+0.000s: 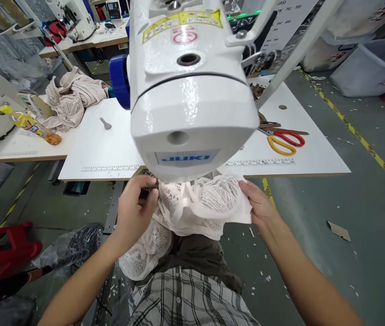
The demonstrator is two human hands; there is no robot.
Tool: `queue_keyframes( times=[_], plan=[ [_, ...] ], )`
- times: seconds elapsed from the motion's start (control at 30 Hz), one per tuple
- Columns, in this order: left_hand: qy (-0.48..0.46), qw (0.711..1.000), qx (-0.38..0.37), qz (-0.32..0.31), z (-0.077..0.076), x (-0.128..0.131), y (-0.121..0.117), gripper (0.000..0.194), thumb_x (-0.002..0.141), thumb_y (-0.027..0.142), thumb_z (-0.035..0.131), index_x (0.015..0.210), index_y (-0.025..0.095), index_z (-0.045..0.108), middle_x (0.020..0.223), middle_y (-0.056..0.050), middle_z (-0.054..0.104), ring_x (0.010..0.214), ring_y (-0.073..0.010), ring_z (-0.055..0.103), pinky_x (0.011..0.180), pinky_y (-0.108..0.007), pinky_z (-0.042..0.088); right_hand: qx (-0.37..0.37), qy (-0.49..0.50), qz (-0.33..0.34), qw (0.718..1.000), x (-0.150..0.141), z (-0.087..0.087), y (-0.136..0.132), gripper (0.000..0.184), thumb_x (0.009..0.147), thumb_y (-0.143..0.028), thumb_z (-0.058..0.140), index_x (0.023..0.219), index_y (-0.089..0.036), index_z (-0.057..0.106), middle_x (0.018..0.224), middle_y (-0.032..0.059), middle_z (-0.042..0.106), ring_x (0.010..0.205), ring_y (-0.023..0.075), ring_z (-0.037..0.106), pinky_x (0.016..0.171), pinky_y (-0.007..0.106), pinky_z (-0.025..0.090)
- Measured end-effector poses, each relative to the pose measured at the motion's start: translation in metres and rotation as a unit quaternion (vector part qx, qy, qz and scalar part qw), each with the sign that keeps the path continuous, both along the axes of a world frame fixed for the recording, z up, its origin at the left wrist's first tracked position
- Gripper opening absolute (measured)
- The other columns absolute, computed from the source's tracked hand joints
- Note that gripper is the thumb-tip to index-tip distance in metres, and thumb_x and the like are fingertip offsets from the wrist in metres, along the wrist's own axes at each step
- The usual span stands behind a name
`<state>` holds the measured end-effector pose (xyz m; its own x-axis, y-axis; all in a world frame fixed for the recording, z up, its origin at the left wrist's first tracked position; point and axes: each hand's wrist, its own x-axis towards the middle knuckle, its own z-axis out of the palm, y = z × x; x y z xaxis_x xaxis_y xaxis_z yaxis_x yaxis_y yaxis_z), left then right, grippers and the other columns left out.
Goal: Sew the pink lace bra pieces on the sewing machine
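Note:
A white JUKI sewing machine head fills the upper middle and hides the needle area. Under it, at the table's front edge, lies a pale lace garment that hangs down into my lap. My left hand is closed in a pinch on the garment's left edge, beside a small dark part I cannot make out. My right hand lies on the garment's right side with its fingers stretched along the cloth, holding it down.
Red and yellow scissors lie on the white table at right. A heap of pale lace garments sits at back left, near a yellow packet. A red stool stands at lower left; grey bins at upper right.

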<state>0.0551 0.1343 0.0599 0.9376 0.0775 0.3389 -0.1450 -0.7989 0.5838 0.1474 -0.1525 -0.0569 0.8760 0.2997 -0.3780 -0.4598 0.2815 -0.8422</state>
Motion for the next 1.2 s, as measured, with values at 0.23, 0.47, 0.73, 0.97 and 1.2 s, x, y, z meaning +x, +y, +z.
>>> queue_keyframes(
  times=[0.23,0.47,0.73,0.97,1.2],
  plan=[
    [-0.033,0.958,0.026,-0.284,0.012,-0.021,-0.052,0.063,0.083,0.043,0.071,0.129,0.007,0.047,0.123,-0.017,0.059,0.114,-0.0291,0.057,0.096,-0.044,0.050,-0.036,-0.282,0.406,0.869,-0.046,0.084,0.036,0.025,0.093,-0.035,0.060,0.082,-0.016,0.071,0.075,0.0020,0.065,0.069,0.0109,0.058,0.063,0.021,0.042],
    [0.264,0.944,-0.148,-0.132,-0.005,0.003,-0.017,0.038,0.095,0.042,0.054,0.071,0.013,0.056,0.066,0.001,0.054,0.060,-0.0083,0.046,0.053,-0.020,0.031,-0.271,-0.342,0.300,0.848,-0.030,0.090,0.058,0.049,0.098,-0.046,0.046,0.062,-0.014,0.044,0.055,-0.0009,0.040,0.052,0.0078,0.035,0.051,0.024,0.023],
    [0.119,0.979,-0.165,0.024,-0.019,0.036,-0.013,0.014,0.084,0.017,0.058,0.072,0.015,0.051,0.061,0.002,0.045,0.060,-0.0099,0.041,0.055,-0.021,0.030,-0.270,-0.248,0.231,0.901,0.007,0.065,0.078,0.054,0.086,-0.058,0.058,0.058,-0.015,0.040,0.057,0.0001,0.036,0.056,0.0097,0.034,0.052,0.024,0.025],
    [0.067,0.984,-0.163,0.003,-0.026,0.047,-0.007,0.019,0.080,0.012,0.056,0.067,0.016,0.043,0.059,0.003,0.039,0.062,-0.0093,0.041,0.057,-0.019,0.034,-0.291,-0.211,0.218,0.907,0.014,0.066,0.078,0.050,0.079,-0.057,0.066,0.058,-0.016,0.046,0.057,0.0014,0.040,0.058,0.0117,0.036,0.052,0.024,0.027],
    [0.132,0.975,-0.179,0.004,-0.018,0.042,-0.003,0.007,0.081,0.010,0.055,0.084,0.016,0.059,0.066,0.002,0.054,0.055,-0.0084,0.037,0.051,-0.021,0.028,-0.272,-0.217,0.209,0.914,0.013,0.055,0.077,0.056,0.080,-0.061,0.063,0.058,-0.017,0.037,0.058,0.0001,0.035,0.057,0.0109,0.030,0.052,0.025,0.025]
  ],
)
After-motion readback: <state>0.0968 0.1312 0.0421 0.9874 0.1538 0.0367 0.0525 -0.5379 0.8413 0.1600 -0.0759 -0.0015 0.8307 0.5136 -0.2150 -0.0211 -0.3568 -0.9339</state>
